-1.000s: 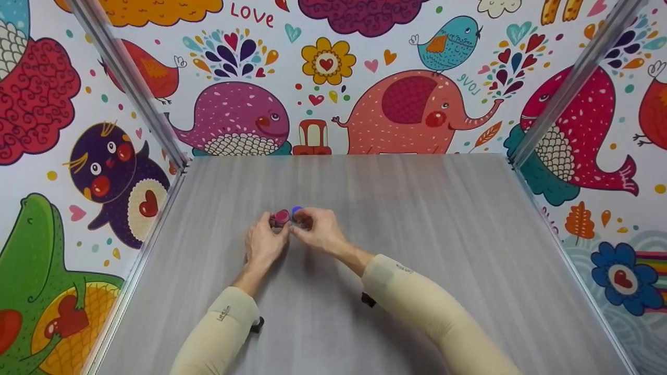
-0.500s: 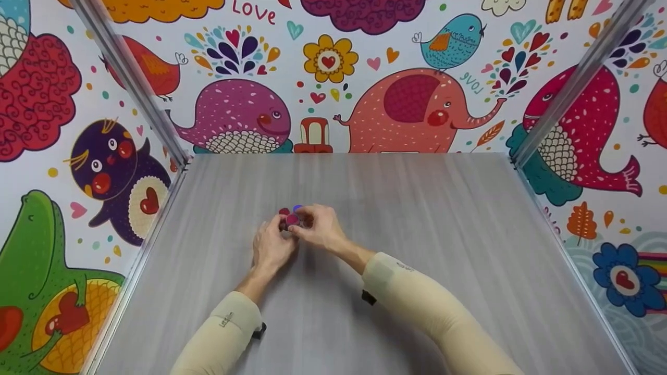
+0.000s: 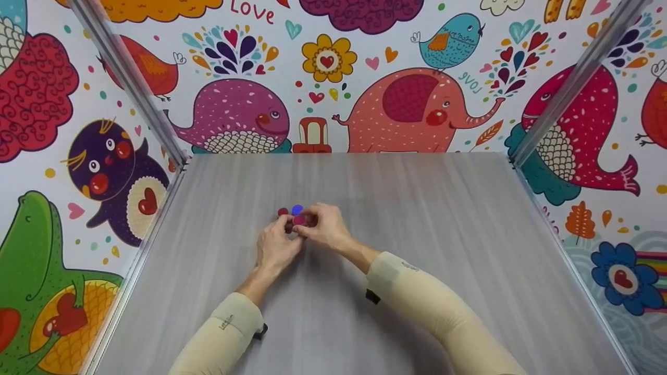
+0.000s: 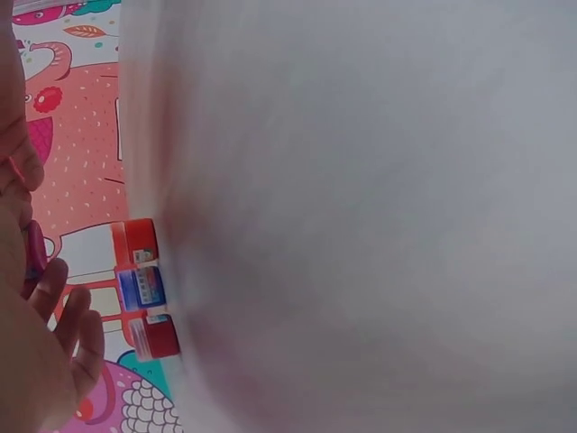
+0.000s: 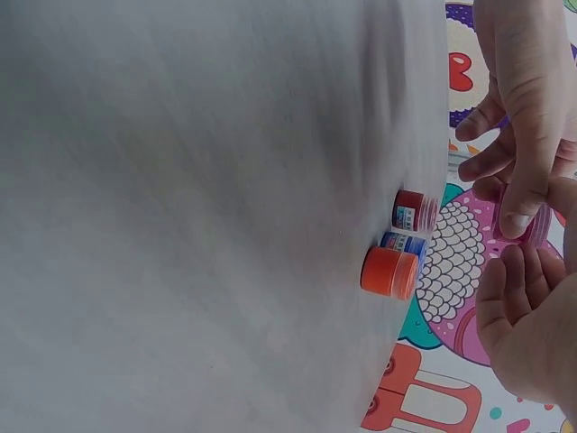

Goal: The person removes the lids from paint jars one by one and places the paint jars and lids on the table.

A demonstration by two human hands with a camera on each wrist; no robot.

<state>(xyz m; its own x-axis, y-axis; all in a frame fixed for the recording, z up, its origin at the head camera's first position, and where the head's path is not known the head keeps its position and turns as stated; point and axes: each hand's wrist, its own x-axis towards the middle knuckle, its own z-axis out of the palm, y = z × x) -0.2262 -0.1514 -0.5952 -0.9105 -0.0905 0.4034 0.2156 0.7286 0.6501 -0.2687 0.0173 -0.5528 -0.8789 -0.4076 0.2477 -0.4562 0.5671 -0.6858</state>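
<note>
Both hands meet near the middle of the grey counter (image 3: 417, 219), and between them they hold a small pink jar (image 3: 298, 220). The left hand (image 3: 277, 248) comes up from below and to the left, its fingers curled up around the jar's near side. The right hand (image 3: 324, 229) comes in from the right, its fingers and thumb pinching the same jar from the other side. So the pink jar sits right at the place where the two sets of fingertips touch, raised a little off the counter rather than resting on it.

In the right wrist view the pink jar (image 5: 527, 225) shows as a thin pink sliver between the left hand's fingers (image 5: 527, 117) above and the right hand's fingers (image 5: 518, 298) below. It is mostly covered, so I cannot tell whether it has a lid on.

Just beyond the hands, on the far side from the person, three more little paint jars stand on the counter, close together. The head view shows a red jar (image 3: 283, 212) and a blue jar (image 3: 297, 209) peeking out above the fingers. The right wrist view shows them more clearly: an orange-lidded jar (image 5: 389, 272) lying nearest that camera, the blue jar (image 5: 403, 243) touching it from behind, and the red jar (image 5: 414, 210) just beside that. The left wrist view is blurred, but the same group (image 4: 142, 289) can be made out there.

Both arms wear cream sleeves (image 3: 422, 297). Bright cartoon-animal walls (image 3: 406, 104) close in the counter.
</note>
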